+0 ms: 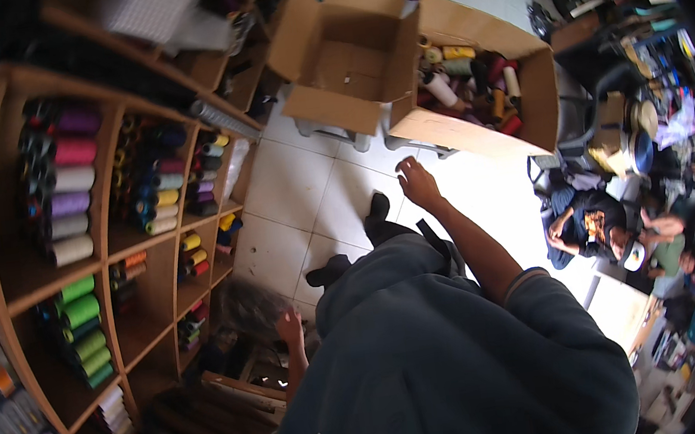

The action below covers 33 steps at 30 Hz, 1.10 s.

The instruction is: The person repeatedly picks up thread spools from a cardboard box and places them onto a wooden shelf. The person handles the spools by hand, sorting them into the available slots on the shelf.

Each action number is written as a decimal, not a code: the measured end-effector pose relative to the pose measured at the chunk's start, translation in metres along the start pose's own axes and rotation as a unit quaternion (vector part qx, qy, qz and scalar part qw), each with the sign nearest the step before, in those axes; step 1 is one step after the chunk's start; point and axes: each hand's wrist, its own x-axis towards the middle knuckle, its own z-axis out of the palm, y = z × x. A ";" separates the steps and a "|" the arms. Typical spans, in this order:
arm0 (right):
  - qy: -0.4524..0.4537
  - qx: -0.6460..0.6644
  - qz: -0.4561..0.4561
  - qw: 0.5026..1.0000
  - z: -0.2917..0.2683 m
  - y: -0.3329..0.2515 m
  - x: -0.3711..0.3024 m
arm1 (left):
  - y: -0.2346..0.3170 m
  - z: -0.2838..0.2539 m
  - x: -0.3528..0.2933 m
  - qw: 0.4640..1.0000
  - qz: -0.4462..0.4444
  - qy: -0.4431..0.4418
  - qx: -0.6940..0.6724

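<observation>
Floor tiles (pixel 282 181) stretched from the left shelving (pixel 56 285) to the far carton (pixel 485 132), heaped with spools (pixel 459 67); near it hung the right hand (pixel 420 184), loosely parted. The left hand (pixel 290 325), by crumpled plastic (pixel 250 303), had a grip I couldn't tell.

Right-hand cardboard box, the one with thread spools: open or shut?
The cardboard box is open: nothing covers its top, and a heap of thread spools shows inside it.
</observation>
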 end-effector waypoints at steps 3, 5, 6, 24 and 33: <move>0.099 -0.037 0.015 0.994 -0.050 0.017 0.002 | 0.129 -0.005 0.060 0.997 0.075 0.006 -0.009; 0.134 -0.067 0.040 0.988 -0.081 0.022 0.009 | 0.206 -0.002 0.098 0.983 0.171 -0.029 -0.068; 0.145 -0.086 0.055 0.984 -0.092 0.028 0.014 | 0.255 -0.001 0.111 0.970 0.229 -0.041 -0.072; 0.087 -0.291 0.365 0.880 -0.173 0.154 -0.042 | 0.594 0.132 0.121 0.688 0.670 -0.276 0.041; -0.072 -0.178 0.256 0.947 -0.152 0.099 0.027 | 0.613 0.177 0.141 0.776 0.547 -0.292 0.121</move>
